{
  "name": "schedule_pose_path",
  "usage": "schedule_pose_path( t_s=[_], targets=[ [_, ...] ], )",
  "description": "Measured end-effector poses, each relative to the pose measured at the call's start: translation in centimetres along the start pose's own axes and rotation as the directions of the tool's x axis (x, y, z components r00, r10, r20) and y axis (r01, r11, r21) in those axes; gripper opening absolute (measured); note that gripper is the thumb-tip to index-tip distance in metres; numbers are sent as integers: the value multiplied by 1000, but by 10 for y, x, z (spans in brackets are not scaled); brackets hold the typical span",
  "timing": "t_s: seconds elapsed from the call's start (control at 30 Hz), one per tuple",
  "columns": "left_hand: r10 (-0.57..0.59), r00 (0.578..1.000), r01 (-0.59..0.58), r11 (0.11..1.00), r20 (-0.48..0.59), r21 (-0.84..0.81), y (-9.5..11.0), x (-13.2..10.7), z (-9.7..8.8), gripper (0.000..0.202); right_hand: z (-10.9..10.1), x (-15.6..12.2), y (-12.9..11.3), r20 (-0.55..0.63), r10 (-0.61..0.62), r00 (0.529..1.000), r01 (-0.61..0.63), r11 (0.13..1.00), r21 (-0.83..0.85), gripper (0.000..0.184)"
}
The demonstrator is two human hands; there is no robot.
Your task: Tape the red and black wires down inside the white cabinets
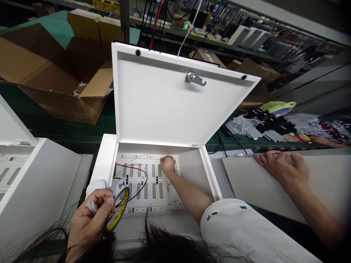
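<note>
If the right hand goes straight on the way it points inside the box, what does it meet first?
The right hand points toward the back of the box. Its fingertips seem at the thin wire; beyond that, probably the rear wall under the open lid. Depth is unclear.

Fig. 1. Wearer's body, head-cam view.
(a) right sleeve [241, 226]: short, white, plain fabric w/ soft folds. Three small rectangular marks [214, 213] near the hem: green and red side by side at l., blue further r.
(b) right forearm [189, 193]: bare from the hem down to the right grip [167, 164], which is also bare.
(c) left grip [87, 219]: bare, incl. wrist; thumbnail visible, cut short.
(d) hair [153, 244]: dark, long; thin loose strands along the bottom edge of the frame.
</note>
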State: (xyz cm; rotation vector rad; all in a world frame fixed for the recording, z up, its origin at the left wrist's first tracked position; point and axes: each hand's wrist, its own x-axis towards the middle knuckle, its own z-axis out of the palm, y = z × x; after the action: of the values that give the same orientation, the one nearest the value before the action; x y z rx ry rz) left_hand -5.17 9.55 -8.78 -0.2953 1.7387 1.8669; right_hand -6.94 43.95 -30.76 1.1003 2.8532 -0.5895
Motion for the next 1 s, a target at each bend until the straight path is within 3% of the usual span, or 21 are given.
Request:
schedule_pose_path(
  t_s=[0.13,0.27,0.37,0.47,0.6,0.83,1.0],
  targets=[
    [44,997,-45,999,-64,-29,3,-8,10,37,-4,4,-2,31,23,999,-22,999,-24,19],
    [89,991,-96,993,-104,-63,4,-14,19,36,-8,5,5,76,-136,988,141,988,-66,22],
    [90,990,-97,994,-111,-58,4,-14,19,37,-14,7,15,139,-213,967,214,977,4,20],
    [107,990,-112,992,-96,-51,4,-14,19,36,-20,11,22,206,-191,960,163,976,145,19],
    [89,993,-94,994,-83,-56,6,-16,19,37,-25,14,23,209,-117,971,58,961,269,18],
    [83,996,-83,997,-27,10,3,-10,10,37,-13,12,14,111,-181,977,182,983,7,17],
    [88,994,-87,996,-57,16,-1,-9,8,37,-8,11,11,94,-273,957,283,952,-119,19]
  ],
)
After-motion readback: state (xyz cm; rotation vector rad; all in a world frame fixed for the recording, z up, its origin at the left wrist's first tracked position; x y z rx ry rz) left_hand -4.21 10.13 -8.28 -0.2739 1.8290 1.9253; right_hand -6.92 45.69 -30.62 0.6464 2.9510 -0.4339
